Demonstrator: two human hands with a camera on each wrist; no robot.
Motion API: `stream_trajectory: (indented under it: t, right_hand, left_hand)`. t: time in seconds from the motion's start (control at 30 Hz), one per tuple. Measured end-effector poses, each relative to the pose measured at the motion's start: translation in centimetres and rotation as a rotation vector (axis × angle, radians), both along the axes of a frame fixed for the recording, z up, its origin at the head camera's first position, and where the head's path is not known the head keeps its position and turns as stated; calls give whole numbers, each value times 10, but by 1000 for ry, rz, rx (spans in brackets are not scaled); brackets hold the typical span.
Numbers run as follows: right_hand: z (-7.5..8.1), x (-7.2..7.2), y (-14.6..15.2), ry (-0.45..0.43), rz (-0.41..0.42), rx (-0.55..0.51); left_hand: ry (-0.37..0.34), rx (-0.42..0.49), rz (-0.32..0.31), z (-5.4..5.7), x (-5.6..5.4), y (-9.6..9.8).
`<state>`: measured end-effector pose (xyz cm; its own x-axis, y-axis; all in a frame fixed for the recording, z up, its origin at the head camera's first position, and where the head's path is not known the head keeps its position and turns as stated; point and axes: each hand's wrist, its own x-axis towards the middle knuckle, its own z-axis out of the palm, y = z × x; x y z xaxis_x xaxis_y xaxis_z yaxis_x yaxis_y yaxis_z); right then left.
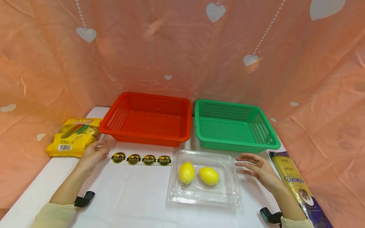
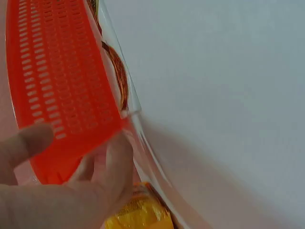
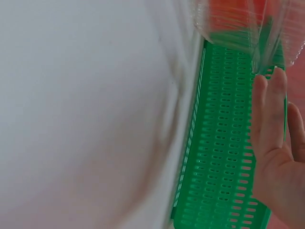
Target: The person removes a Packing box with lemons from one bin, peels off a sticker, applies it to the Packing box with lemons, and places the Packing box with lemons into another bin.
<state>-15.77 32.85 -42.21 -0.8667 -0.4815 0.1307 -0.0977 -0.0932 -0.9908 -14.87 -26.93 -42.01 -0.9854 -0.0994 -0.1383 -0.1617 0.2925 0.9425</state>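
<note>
Two lemons [image 1: 209, 176] in clear plastic container [image 1: 205, 199]. Left hand [image 1: 94, 154] toward table's [image 1: 137, 196] left edge, right hand [image 1: 260, 172] toward right; fingers loosely parted, empty. Thin walls probably want gentle pressure.

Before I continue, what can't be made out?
Head: gold-and-purple plastic packet, cut off by bottom edge.
Head: round dark stickers, fine lettering too small.
Left wrist: yellow plastic bag, partly behind left hand.
Right wrist: clear plastic box, cut off by top edge.

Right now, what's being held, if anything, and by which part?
Nothing: the left hand is near the red basket, the right hand near the clear clamshell.
</note>
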Motion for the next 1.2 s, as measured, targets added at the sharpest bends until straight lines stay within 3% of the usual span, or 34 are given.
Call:
stream_trajectory:
  t: [0.2,0.3,0.4,0.63,0.8,1.07,1.2]
  right_hand:
    - [0,-1,-2,20,-6,1]
    - [0,-1,-2,36,-2,1]
    - [1,-2,0,43,3,2]
    - [5,-4,-2,47,-14,-7]
    - [5,-4,-3,49,-22,-22]
    - [2,-3,-4,37,-23,-46]
    - [1,-4,-4,39,-20,-52]
  left_hand:
    - [-19,-233,-184,-4,-3,0]
    - [-13,-275,-203,-5,-4,2]
    - [-21,-198,-199,-6,-5,4]
    - [-68,101,-189,-8,-4,7]
    - [-76,135,-235,-8,3,11]
    - [-95,167,-237,-10,12,17]
    - [-98,252,-301,-10,12,20]
